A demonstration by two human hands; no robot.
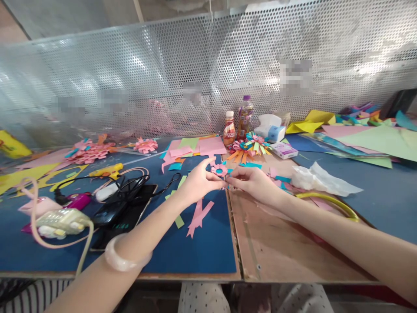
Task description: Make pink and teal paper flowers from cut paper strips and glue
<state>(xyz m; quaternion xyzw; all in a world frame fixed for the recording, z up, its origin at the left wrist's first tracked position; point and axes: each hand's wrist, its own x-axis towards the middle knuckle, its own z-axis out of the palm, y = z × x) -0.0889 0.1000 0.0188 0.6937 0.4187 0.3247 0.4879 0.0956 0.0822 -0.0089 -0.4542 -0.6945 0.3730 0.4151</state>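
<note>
Above the seam between the blue mat and the bare wooden board, the left hand is pinching one edge of a small pink paper flower ring, while the right hand is nipping the opposite side with narrowed fingertips. Being light, flimsy and easily creased, it is probably best held gently by the rim.
</note>
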